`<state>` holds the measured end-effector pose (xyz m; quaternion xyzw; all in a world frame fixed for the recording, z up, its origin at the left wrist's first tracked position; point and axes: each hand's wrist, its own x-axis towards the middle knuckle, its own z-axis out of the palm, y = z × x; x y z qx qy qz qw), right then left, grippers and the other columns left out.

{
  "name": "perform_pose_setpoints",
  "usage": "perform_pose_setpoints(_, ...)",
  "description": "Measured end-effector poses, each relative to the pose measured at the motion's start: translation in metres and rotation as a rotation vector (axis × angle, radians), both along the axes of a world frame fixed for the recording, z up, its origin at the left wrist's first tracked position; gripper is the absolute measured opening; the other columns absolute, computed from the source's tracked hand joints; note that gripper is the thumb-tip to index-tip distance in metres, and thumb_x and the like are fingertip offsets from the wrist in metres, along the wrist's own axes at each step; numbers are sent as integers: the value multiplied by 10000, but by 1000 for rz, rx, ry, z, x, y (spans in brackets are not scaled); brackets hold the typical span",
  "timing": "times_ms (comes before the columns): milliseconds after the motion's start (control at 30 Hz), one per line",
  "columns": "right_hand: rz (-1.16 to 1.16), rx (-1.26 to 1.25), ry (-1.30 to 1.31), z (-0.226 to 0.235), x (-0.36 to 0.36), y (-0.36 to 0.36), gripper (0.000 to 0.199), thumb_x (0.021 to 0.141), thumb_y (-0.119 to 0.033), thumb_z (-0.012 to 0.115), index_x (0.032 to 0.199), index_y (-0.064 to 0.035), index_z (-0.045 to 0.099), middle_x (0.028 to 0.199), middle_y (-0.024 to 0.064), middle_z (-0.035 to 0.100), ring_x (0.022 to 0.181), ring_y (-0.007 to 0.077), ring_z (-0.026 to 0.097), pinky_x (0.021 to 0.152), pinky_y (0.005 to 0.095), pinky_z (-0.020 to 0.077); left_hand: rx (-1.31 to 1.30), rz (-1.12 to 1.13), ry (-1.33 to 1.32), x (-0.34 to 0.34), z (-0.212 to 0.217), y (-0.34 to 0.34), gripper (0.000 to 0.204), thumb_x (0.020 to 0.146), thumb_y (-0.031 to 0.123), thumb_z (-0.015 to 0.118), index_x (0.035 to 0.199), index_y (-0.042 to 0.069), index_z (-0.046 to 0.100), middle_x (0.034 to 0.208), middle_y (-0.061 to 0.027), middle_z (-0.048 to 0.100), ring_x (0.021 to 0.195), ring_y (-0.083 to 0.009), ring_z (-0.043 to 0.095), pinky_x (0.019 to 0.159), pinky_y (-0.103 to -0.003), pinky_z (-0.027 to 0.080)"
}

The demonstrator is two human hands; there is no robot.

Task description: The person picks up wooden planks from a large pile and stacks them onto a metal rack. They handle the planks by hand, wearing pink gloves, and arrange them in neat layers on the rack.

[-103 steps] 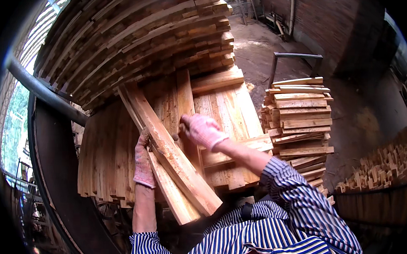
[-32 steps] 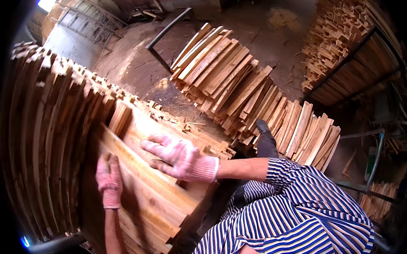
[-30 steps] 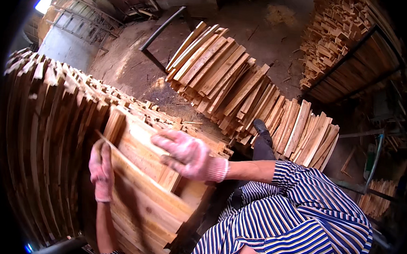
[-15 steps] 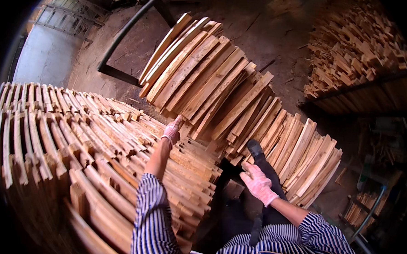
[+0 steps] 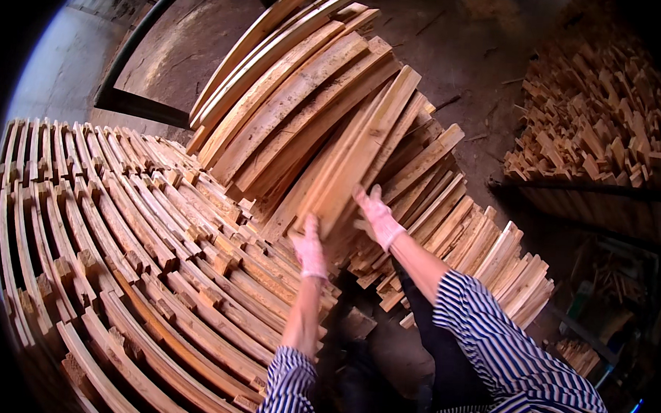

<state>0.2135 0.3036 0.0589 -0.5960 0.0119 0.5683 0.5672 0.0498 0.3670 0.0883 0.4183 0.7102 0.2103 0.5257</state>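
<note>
The left glove [image 5: 310, 253] and right glove [image 5: 380, 220] are showing pale pink. Both sleeves [image 5: 489, 323] are wearing dark blue and white stripes. The boards [image 5: 370, 143] are looking light tan, the trousers [image 5: 443, 343] are appearing black, and the floor [image 5: 480, 91] is showing dull brown.

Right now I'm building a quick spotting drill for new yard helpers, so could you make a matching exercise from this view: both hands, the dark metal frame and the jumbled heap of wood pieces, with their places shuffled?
Things:
1. left hand
2. heap of wood pieces
3. right hand
4. dark metal frame

Places:
A. upper right of the picture
B. at the lower end of the tilted boards
C. upper left of the picture
D. at the right-hand long edge of the tilted boards

Right pairs: 1-B, 2-A, 3-D, 4-C
</note>
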Motion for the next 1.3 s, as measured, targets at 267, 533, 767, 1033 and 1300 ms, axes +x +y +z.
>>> perform_pose_setpoints(267, 160, 15, 277, 31, 47, -83, 901, 753, -668, 758, 1403, -77, 559, 1536, 238, 414, 1475, 397, 263, 1215, 564, 201, -167, -547, -293, -15, 22, -104, 607, 941, 525, 660, 1205, -21, 639, 956, -99, 715, 869, -208, 641, 842, -344, 523)
perform_pose_setpoints(533, 159, -23, 102, 72, 54, -111, 1110, 762, -631, 782, 1479, 100, 356, 1562, 278, 351, 1500, 364, 245, 1241, 480, 155, -240, -589, -202, 107, 35, -47, 1021, 766, 665, 745, 1456, -20, 433, 1286, -286, 619, 1177, -324, 630, 996, -398, 488)
perform_pose_setpoints(767, 129, -144, 306, 217, 24, -195, 743, 863, -415, 789, 1392, 27, 512, 1238, 150, 663, 1100, 213, 655, 940, 348, 536, -480, -192, -411, 32, 167, -147, 802, 900, 369, 747, 1437, -113, 398, 1309, -217, 599, 1148, -257, 610, 979, -350, 504)
perform_pose_setpoints(1033, 58, -111, 531, 247, 6, -162, 728, 877, -466, 763, 1363, 29, 544, 1251, 182, 653, 1082, 244, 661, 938, 379, 542, -644, 2, -472, 15, 246, -121, 546, 888, 352, 730, 1275, -10, 598, 1196, -174, 669, 1033, -244, 680, 915, -387, 572)
perform_pose_setpoints(1300, 303, -194, 214, 191, 2, -109, 627, 823, -377, 773, 1189, 111, 625, 999, 215, 715, 857, 266, 717, 771, 357, 592, -781, 165, -811, 13, 162, -86, 577, 852, 334, 755, 1278, -12, 577, 1084, -197, 695, 940, -321, 689, 894, -433, 578)
